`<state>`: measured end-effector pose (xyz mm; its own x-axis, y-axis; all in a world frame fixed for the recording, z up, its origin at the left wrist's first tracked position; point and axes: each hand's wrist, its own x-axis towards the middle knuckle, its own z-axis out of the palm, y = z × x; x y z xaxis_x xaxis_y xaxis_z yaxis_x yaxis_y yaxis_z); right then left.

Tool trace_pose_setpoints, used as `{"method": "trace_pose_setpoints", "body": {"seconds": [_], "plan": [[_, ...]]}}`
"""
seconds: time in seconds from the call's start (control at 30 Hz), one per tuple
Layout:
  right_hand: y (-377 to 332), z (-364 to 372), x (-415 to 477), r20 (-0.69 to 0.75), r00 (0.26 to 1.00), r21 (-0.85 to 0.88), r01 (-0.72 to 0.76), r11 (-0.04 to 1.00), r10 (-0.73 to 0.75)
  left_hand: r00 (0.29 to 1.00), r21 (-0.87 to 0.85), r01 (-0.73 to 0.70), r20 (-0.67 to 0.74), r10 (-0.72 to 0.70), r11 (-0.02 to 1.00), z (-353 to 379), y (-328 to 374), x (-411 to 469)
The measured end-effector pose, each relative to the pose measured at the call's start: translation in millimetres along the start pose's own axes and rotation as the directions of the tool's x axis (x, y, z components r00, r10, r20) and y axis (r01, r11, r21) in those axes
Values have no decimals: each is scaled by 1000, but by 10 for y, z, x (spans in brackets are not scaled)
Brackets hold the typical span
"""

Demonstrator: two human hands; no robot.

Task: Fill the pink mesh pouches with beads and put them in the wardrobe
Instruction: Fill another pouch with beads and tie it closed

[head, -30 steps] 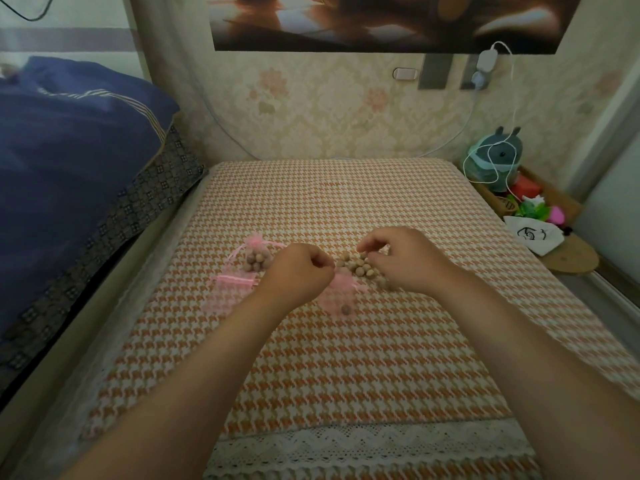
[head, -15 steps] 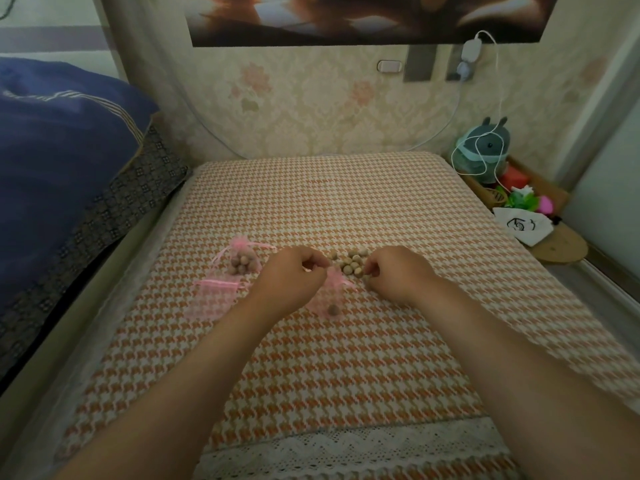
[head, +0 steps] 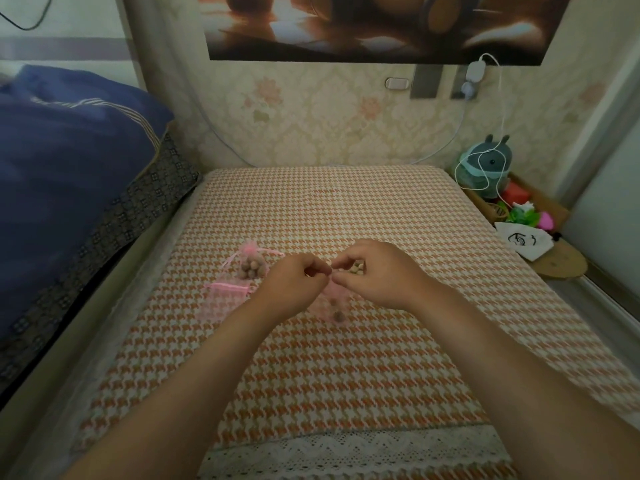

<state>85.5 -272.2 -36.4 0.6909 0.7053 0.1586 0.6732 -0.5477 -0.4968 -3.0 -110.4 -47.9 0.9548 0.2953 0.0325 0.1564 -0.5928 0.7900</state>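
On the orange houndstooth cloth [head: 346,358], my left hand [head: 294,284] pinches the top edge of a pink mesh pouch [head: 334,304] that holds a few beads at its bottom. My right hand [head: 375,273] has its fingertips pinched together at the pouch's mouth, right beside the left fingers; whether a bead is between them is hidden. A small pile of tan wooden beads [head: 356,269] shows behind the right fingers. To the left stands a tied pink pouch full of beads [head: 251,266], and a flat pink pouch [head: 225,299] lies in front of it.
A blue quilt [head: 69,174] on a dark patterned blanket lies along the left. At the right, a low wooden shelf [head: 561,265] holds a teal plush toy [head: 488,168], a white cable, bright toys and a white cloth. Wallpapered wall stands behind.
My right hand moved from the bead pile leftward to the pouch mouth beside the left fingers. The left hand kept its hold on the pouch.
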Motion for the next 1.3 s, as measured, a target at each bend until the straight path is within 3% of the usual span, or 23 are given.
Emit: {"method": "trace_pose_setpoints", "body": {"seconds": [0.13, 0.3, 0.47, 0.57, 0.67, 0.73, 0.83, 1.0, 1.13, 1.3], "plan": [[-10, 33, -7, 119, 992, 230, -64, 971, 37, 998, -58, 60, 29, -59, 997, -43, -20, 31], [-54, 54, 11, 280, 954, 355, -209, 911, 110, 983, -120, 156, 113, -143, 980, -78, -58, 69], [46, 175, 39, 397, 907, 298, -270, 916, 139, 976, 32, 153, 151, -156, 988, 44, -227, 167], [152, 270, 124, 343, 922, 233, -271, 934, 182, 984, 114, 101, 135, -116, 988, 118, -317, 253], [263, 324, 214, 184, 968, 54, -185, 981, 172, 991, 132, 74, 103, -88, 989, 141, -355, 334], [298, 354, 262, 82, 986, -80, -136, 988, 142, 997, 149, 72, 25, -76, 986, 154, -377, 399], [314, 434, 351, -12, 993, -144, -119, 982, 118, 995, 233, 49, -96, -27, 971, 178, -426, 510], [276, 542, 439, -40, 996, -289, -89, 953, 81, 999, 271, 39, -13, -37, 962, 308, -481, 649], [284, 601, 474, -50, 997, -380, -68, 922, 52, 998, 265, -2, -64, 19, 964, 385, -490, 698], [285, 573, 441, -79, 994, -299, -98, 949, 78, 994, 262, -72, -60, 91, 962, 373, -458, 681]]}}
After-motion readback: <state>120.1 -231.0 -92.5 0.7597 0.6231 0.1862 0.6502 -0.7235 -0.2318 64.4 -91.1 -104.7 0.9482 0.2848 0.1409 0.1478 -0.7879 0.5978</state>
